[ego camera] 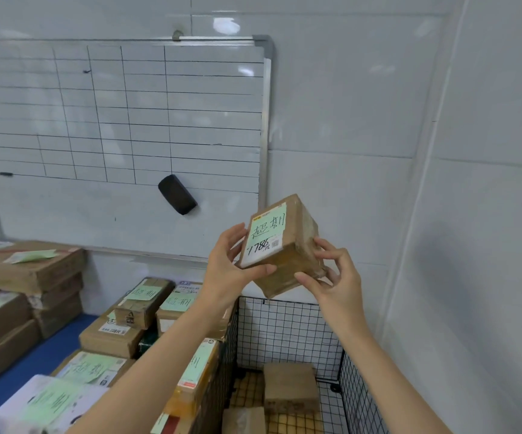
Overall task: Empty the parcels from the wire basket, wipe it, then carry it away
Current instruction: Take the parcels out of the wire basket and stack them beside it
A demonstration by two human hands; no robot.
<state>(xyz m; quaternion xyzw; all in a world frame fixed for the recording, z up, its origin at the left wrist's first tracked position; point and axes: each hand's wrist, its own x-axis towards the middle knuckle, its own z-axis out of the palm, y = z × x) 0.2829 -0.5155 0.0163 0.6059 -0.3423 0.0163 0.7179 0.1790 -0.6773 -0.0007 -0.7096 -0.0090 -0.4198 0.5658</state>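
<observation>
I hold a small brown cardboard parcel [287, 242] with a green handwritten label up at chest height, above the black wire basket [287, 330]. My left hand [231, 267] grips its left side, thumb under the label. My right hand [331, 277] pinches its lower right corner with thumb and fingers. Inside the basket lie a brown box [291, 389] and another parcel [244, 419] on the mesh floor.
To the basket's left, several labelled parcels [122, 333] are stacked on a blue surface [50, 349]. More boxes [28, 277] pile at far left. A whiteboard [122, 136] with a black eraser [176, 198] hangs on the tiled wall; a white wall stands close on the right.
</observation>
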